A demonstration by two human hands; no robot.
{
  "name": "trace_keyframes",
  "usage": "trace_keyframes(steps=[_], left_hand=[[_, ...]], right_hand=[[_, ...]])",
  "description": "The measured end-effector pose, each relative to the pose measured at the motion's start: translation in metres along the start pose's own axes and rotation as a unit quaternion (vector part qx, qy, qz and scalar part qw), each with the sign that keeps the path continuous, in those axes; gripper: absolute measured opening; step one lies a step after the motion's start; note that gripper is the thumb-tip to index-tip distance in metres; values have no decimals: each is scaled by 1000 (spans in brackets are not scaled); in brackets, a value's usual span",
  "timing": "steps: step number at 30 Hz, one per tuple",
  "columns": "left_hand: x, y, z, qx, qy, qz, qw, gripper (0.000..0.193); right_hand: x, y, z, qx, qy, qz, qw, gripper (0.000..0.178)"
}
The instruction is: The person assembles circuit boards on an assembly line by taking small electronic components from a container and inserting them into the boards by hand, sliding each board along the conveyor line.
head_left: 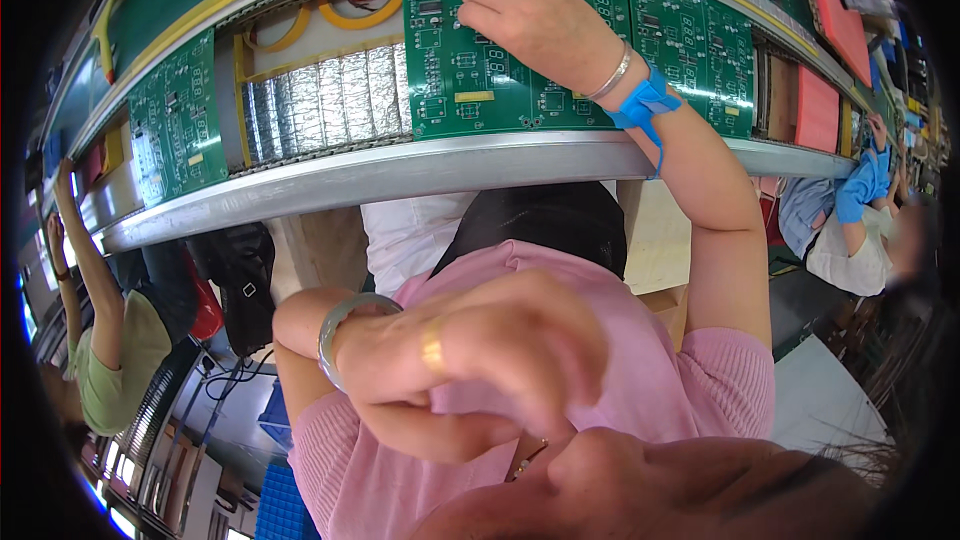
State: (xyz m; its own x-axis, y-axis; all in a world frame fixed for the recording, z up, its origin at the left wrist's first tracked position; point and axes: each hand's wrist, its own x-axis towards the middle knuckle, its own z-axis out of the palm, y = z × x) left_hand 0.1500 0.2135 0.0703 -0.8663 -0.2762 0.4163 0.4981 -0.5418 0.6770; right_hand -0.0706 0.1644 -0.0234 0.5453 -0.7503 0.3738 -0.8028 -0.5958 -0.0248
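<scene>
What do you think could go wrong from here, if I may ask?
The right hand is over a board with small parts on it, so its fingers might nudge one out of place. The bracelet on that wrist could perhaps scrape the board. The tail of the blue strap hangs close to the rail and might catch on its edge.
</scene>
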Motion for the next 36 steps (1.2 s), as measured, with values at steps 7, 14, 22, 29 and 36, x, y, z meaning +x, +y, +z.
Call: trace_keyframes(steps=[7,14,22,29,36], left_hand=[[-19,-12,28,-150,130,182,963,19],[-21,-6,47,-68,158,249,953,24],[-21,-10,48,-69,143,255,954,15],[-28,-9,42,-44,94,251,962,21],[-32,-7,33,-54,68,224,971,25]], right_hand=[[1,12,0,-7,-7,-58,998,14],[5,11,-2,4,-20,-43,999,12],[3,5,5,52,-15,-12,998,9],[-12,15,5,218,16,132,967,10],[-12,21,12,235,23,117,965,14]])
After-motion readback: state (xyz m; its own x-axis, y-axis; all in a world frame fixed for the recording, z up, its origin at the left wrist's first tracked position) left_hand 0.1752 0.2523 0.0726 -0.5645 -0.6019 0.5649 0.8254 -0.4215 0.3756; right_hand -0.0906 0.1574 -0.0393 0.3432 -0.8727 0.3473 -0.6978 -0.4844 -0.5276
